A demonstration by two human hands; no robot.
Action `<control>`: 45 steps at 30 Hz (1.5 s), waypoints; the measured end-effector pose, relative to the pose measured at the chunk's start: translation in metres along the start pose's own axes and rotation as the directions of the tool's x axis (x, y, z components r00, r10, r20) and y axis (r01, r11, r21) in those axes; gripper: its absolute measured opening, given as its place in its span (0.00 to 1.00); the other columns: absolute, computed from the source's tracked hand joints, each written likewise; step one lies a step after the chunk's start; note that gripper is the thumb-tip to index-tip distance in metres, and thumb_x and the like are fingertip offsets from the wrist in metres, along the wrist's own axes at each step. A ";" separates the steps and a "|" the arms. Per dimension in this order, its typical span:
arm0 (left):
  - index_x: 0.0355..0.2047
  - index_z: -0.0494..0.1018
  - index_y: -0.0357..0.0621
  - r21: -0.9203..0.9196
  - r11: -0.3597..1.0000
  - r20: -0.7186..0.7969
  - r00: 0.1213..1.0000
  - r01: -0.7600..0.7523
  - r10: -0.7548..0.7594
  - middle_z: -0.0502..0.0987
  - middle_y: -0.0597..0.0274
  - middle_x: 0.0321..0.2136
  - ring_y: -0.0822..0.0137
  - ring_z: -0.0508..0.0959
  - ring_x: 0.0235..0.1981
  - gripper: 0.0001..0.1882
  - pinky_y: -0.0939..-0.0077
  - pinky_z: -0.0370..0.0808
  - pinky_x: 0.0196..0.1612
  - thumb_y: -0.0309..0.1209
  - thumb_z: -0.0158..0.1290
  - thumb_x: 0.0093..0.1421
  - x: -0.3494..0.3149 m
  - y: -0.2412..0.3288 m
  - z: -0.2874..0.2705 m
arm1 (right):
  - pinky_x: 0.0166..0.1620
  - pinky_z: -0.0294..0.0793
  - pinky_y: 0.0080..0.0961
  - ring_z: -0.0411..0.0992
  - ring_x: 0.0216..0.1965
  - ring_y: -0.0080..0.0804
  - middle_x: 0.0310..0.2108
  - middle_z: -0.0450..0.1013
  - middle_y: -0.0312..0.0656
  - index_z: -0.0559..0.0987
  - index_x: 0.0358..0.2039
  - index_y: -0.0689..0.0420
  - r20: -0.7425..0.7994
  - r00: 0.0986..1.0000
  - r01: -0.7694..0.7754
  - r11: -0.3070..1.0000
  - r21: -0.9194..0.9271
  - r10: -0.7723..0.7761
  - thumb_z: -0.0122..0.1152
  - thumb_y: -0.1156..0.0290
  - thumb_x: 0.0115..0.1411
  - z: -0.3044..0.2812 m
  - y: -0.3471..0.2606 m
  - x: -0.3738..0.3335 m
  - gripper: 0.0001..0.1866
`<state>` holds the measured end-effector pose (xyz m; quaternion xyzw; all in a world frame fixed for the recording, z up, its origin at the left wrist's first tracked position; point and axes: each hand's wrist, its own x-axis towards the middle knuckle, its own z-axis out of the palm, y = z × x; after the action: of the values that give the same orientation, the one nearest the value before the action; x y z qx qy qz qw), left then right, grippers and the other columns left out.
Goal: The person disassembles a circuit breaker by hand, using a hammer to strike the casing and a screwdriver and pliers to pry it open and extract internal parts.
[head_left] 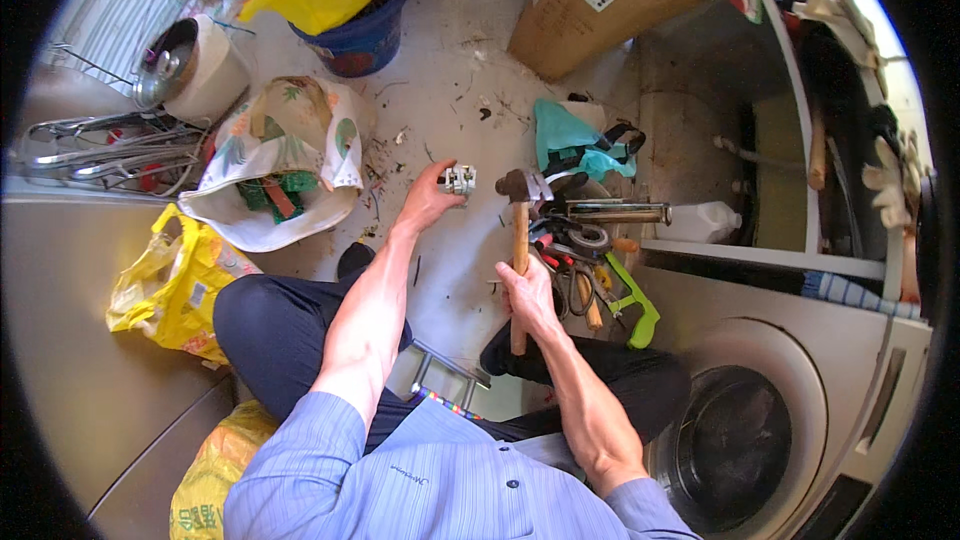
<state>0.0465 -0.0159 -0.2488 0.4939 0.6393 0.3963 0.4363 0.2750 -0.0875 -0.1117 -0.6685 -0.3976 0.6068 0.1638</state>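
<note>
Biggest thing here is the front-loading washing machine at the person's right, and it's a tight squeeze: the right knee looks really close to it, so a big wind-up on that side could end with an elbow on the casing. Next down, the cardboard box is well out of reach at the far side, while the white patterned bag gapes open left of the left forearm. If something went flying that way, good luck fishing it out. Right of the hammer there's a jumble of tools, including one with a bright green handle, and the hammer head looks right beside it; a sideways swing could snag there. The hammer itself is in the right hand, fist wrapped round the lower handle, head pointing away. The left hand has thumb and fingers pinched in on a small metal piece, out over the floor, left of the hammer head and apart from it. Can't tell how high it's held. That's my main worry tbh: a badly aimed hit would find those fingertips, and a loose pinch could drop the piece among the scraps on the floor.
</note>
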 end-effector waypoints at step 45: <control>0.63 0.67 0.49 -0.526 0.528 0.621 0.725 0.667 -0.298 0.76 0.62 0.53 0.62 0.76 0.54 0.28 0.46 0.74 0.57 0.53 0.42 0.73 -0.141 0.174 -0.017 | 0.21 0.69 0.21 0.69 0.20 0.20 0.24 0.72 0.35 0.73 0.35 0.62 0.089 0.897 0.409 0.889 0.204 -0.433 0.67 0.74 0.56 -0.044 -0.064 -0.069 0.12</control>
<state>0.0987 -0.1206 -0.0575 0.1546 0.4216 0.3433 0.8249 0.2989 -0.0856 -0.0109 -0.5071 -0.4865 0.6330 0.3247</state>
